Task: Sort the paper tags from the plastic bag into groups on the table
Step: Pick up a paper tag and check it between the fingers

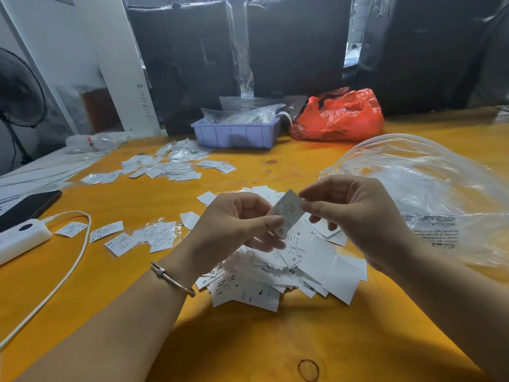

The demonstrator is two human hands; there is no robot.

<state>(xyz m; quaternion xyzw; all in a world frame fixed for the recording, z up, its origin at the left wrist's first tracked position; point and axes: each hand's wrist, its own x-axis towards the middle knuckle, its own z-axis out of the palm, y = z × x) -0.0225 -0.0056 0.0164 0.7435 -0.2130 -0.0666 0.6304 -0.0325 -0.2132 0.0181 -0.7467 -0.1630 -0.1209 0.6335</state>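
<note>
Orange wooden bench (275, 340) fills the view. Right of the right hand (358, 216) lies the crumpled clear plastic bag (429, 188); beneath both hands sits the loose heap of white paper tags (278, 277). Left hand (234, 224) and right hand each pinch one small white printed tag (286, 209) between them. It looks light, thin and easily creased, best held by its edges.

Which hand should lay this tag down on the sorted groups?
Probably the left hand. It already pinches the small white paper tag along with the right hand, and the sorted rows of white tags lie on its side of the orange wooden table.
</note>
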